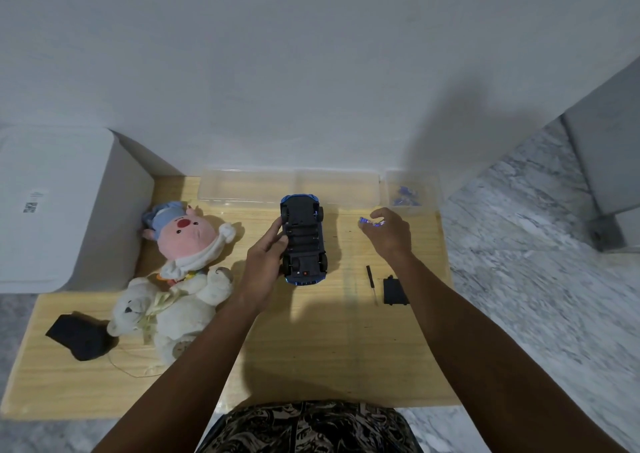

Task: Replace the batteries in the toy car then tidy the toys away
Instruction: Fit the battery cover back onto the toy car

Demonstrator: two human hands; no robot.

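On the near left of the wooden surface (pixel 311 366) lie a dark cloth (pixel 78 336) and a white teddy bear (pixel 173 317), with a pink plush toy (pixel 188 236) just beyond it. Near the right edge, the small screwdriver (pixel 371 283) and the black battery cover (pixel 394 291) rest just beside each other. Mid-surface, the blue toy car (pixel 304 239) lies upside down, its battery bay open and apparently empty; the left hand (pixel 265 262) has its grip clamped on the car's left flank, steadying it. Farther right, the right hand (pixel 389 233) pinches blue batteries (pixel 371 223) at its fingertips, near a small clear container (pixel 412 191) holding more. A long clear box (pixel 289 188) lies against the far wall, a white bin (pixel 62 207) at far left. The step appears to be battery loading; next, each cell must be carried to the bay and seated with correct polarity.
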